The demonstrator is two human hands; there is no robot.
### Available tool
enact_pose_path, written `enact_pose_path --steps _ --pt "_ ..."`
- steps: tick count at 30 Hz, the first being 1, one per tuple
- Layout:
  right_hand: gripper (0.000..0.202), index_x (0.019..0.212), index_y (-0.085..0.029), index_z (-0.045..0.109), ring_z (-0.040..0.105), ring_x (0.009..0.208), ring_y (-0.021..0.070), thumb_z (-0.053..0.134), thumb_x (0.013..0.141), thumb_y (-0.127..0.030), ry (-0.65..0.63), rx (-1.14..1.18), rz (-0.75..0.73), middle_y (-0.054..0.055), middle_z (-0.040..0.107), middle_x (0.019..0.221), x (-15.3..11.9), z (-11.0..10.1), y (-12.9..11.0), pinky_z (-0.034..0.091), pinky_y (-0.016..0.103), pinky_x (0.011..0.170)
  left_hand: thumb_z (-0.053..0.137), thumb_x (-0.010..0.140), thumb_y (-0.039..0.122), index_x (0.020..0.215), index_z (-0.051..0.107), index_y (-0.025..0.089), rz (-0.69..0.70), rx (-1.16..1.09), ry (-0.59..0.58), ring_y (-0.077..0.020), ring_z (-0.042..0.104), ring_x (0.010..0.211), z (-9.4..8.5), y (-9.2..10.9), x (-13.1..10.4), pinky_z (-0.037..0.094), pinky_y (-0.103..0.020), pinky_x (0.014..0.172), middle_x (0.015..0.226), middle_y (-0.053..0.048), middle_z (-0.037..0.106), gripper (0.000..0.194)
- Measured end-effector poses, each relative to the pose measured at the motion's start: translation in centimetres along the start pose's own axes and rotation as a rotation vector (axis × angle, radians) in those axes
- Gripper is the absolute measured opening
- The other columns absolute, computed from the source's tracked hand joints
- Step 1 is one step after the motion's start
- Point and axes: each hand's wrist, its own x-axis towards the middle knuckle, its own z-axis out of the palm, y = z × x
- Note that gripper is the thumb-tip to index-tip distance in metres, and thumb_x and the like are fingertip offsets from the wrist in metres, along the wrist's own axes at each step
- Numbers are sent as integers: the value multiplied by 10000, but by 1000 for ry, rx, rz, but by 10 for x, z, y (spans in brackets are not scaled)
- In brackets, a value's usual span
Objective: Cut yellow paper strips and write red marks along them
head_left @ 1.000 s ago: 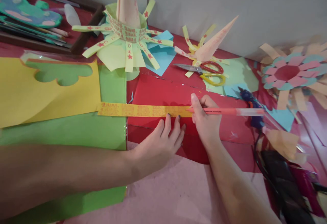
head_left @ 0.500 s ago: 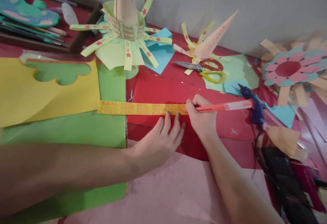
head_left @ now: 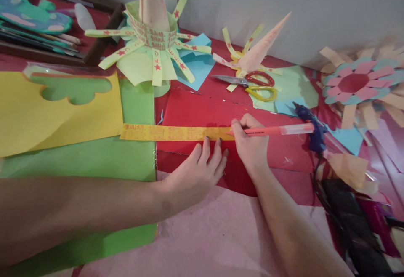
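Note:
A narrow yellow paper strip (head_left: 176,133), covered with rows of small orange-red marks, lies across green and red sheets. My right hand (head_left: 252,144) grips an orange-red pen (head_left: 271,130), its tip on the strip near the right end. The pen's clear rear part points right. My left hand (head_left: 202,163) rests with fingers spread, fingertips at the strip's lower edge. The strip's far right end is hidden by my right hand.
Behind the strip lie scissors (head_left: 246,82) with red and yellow handles. Paper cones with fringed bases stand at the back, one tall cone (head_left: 154,7) wearing a marked band. A blue glue gun (head_left: 311,127) lies right; a brown tray (head_left: 91,58) of brushes sits far left.
The pen tip has shifted slightly on the strip, and the pen is a little more level. My left hand stays in place. The whole view has moved very slightly.

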Motion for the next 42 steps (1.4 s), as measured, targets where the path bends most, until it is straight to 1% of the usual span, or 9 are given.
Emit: enact_pose_path --steps 4,11,16,22,25,28,34,39,42 --pt "344 537 -210 239 261 471 64 476 785 -234 -15 -32 -48 -74 243 487 -1 0 2 272 218 472 422 861 215 1235 517 50 -4 2 13 -347 583 1061 1 1 0 482 -417 811 1228 -208 567 419" --pt "328 546 -211 216 229 478 66 455 769 -185 8 -84 -77 -75 215 492 -3 1 1 243 225 471 434 850 225 1239 517 55 -4 20 13 -356 578 1065 2 2 -1 488 -412 810 1235 -198 567 433" --pt "327 541 -211 217 240 471 65 457 762 -178 1 -88 -59 -76 218 491 -2 1 1 252 228 474 424 853 220 1234 525 57 -5 20 18 -353 582 1060 1 2 0 490 -406 803 1233 -196 569 426" --pt "347 510 -209 230 281 456 60 481 746 -166 22 19 55 -78 243 465 0 -1 -2 273 212 459 409 853 216 1240 525 58 1 29 18 -345 590 1047 2 1 0 490 -400 811 1230 -191 574 433" --pt "346 511 -209 232 271 455 59 485 744 -171 -3 3 37 -80 240 466 0 -1 -2 273 210 461 422 852 241 1233 533 66 0 35 24 -347 589 1048 2 1 0 490 -400 812 1224 -184 579 434" --pt "336 515 -210 229 263 460 61 474 736 -148 22 -56 0 -80 230 476 -1 0 -1 265 214 466 437 855 277 1230 540 80 -11 45 33 -344 590 1048 2 1 0 491 -395 810 1221 -174 585 436" --pt "349 529 -213 237 285 465 64 485 774 -227 29 -23 18 -80 243 479 0 0 1 280 214 473 429 850 255 1241 526 71 -3 39 24 -343 586 1056 1 2 0 487 -400 815 1232 -185 574 443" --pt "341 513 -208 222 257 461 58 475 738 -165 -3 5 27 -79 223 474 -1 0 0 262 210 460 401 843 209 1242 526 67 5 34 17 -347 586 1053 1 1 0 491 -405 811 1223 -188 579 441" --pt "332 517 -207 212 233 464 57 465 719 -137 6 -17 0 -79 209 475 -2 1 -1 243 208 454 415 838 226 1227 544 75 -10 30 27 -349 589 1046 2 2 0 495 -402 812 1211 -182 589 436"
